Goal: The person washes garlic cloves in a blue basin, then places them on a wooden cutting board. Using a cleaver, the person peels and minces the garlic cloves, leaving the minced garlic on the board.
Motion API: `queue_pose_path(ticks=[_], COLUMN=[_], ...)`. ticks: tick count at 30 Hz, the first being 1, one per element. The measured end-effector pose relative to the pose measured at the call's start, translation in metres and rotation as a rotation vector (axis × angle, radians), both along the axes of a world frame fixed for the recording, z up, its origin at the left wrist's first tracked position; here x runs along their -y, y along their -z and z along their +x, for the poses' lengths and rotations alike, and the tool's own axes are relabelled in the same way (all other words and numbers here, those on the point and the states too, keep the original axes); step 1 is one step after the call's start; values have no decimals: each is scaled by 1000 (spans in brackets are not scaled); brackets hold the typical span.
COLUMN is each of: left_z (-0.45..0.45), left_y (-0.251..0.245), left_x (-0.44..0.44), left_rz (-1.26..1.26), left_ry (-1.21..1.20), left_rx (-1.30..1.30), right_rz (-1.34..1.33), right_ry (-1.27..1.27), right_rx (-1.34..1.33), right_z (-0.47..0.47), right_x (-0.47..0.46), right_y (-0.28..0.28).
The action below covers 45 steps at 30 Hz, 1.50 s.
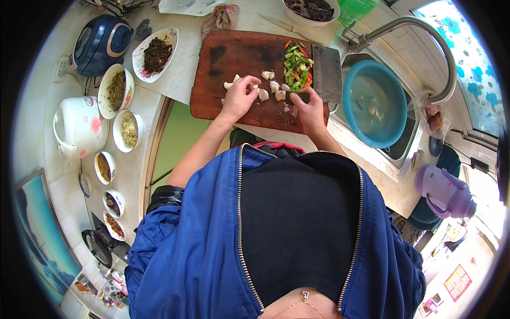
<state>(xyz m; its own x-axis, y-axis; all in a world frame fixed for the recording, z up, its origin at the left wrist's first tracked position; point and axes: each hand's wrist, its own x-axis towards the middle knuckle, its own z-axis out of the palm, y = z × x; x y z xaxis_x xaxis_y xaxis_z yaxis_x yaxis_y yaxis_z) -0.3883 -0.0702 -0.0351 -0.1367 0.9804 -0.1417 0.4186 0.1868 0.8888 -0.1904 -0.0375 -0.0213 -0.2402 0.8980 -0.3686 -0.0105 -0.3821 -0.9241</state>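
Note:
A brown wooden cutting board [235, 60] lies before me. My left hand [241, 96] is over its left part, with a garlic clove [254, 86] between thumb and fingertips. Peeled garlic cloves [231, 83] lie beside that hand. Several unpeeled cloves [274, 86] are spread between my hands. My right hand [310, 107] grips a small dark flat piece [295, 98] near the board's right edge; what it belongs to is hidden. Sliced green and orange peppers [297, 67] are heaped beside the broad dark blade of a cleaver [326, 73].
A blue basin of water [347, 103] stands in the sink under a curved faucet [450, 60]. Behind the board lie a knife [275, 23], a cloth [221, 20] and a bowl of dark food [336, 10]. Several filled bowls [129, 79] line the left counter by a rice cooker [79, 127].

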Motion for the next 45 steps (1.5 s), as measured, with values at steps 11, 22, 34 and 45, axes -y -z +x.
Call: queue_pose_path(ticks=[11, 22, 34, 45], left_z=[18, 19, 22, 25], left_y=[-15, -17, -28, -30], left_x=[18, 20, 19, 21], left_rz=[-75, -117, -184, -260], left_ry=[-24, 21, 35, -115], left_rx=[417, 345, 576, 905], right_rz=[166, 346, -29, -328], right_ry=[-111, -278, -155, -61], right_rx=[8, 192, -172, -462], right_z=[-16, -8, -5, -5], right_x=[5, 0, -1, -6], right_y=[-16, -16, -13, -12])
